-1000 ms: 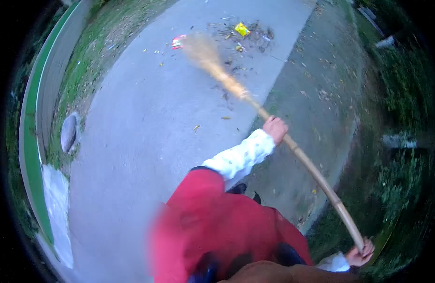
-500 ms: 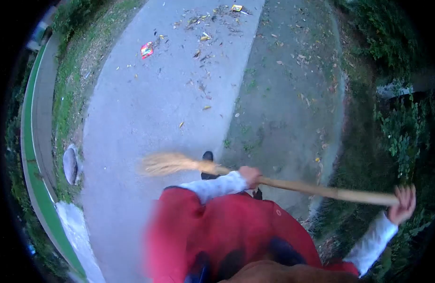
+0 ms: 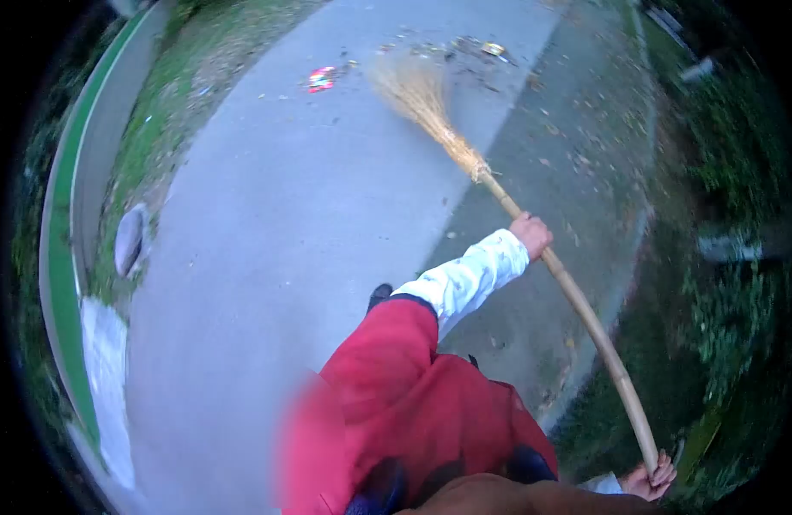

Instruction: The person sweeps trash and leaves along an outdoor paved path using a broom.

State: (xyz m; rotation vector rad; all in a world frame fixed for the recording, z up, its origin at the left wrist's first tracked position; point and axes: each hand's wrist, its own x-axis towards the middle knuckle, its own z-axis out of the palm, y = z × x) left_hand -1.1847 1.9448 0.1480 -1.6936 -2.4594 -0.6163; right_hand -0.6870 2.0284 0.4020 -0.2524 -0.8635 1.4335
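A long straw broom reaches forward over the pavement, its bristles blurred among the fallen leaves. My left hand is wrapped around the bamboo-like handle below the binding, with that arm stretched forward. Near the handle's far end, low at the right, my right hand is closed on the wood. Dry leaves and scraps lie by the bristles. Left of them is a red wrapper, and to the right sits a yellow packet.
A pale concrete path runs ahead, joined by a darker strip on the right. Dark shrubs border that side. Along the left are grass, a rounded stone and a green-edged kerb. A dark shoe shows below.
The broom head has swung from close by my feet at the left to the leaves ahead. My left hand has moved forward and right, while my right hand has dropped back toward my side.
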